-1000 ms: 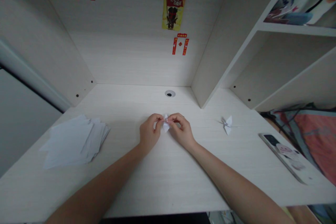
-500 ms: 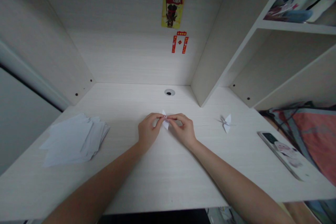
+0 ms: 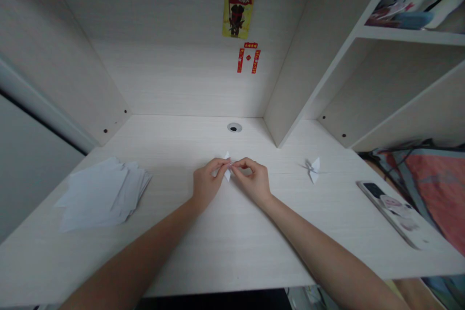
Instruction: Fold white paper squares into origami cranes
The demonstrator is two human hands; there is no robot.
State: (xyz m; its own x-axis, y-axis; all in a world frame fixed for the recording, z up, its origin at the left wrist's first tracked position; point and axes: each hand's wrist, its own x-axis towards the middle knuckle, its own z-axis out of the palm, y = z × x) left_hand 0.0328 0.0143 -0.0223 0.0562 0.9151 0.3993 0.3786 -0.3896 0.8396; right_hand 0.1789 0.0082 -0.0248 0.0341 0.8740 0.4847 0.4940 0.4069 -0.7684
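Note:
Between my hands, over the middle of the desk, is a small folded white paper crane (image 3: 227, 175); its pointed wings stick out above and below my fingers. My left hand (image 3: 208, 180) pinches its body between thumb and forefinger. With thumb and forefinger pressed together, my right hand (image 3: 253, 177) grips the crane's right-hand tip. The fingertips hide the crane's centre. Farther right on the desk stands another white paper crane (image 3: 313, 170), wings spread, touched by neither hand.
A loose stack of white paper sheets (image 3: 98, 196) lies at the left. To the right is a phone in a decorated case (image 3: 392, 213). A round cable hole (image 3: 234, 127) is near the back wall. An upright panel (image 3: 290, 106) rises behind, and a red and grey bag (image 3: 428, 189) sits beyond the right edge.
My fingertips have drawn slightly apart, the left ones now lower on the crane and the right ones at its tip. The other crane, the paper stack and the phone stay put.

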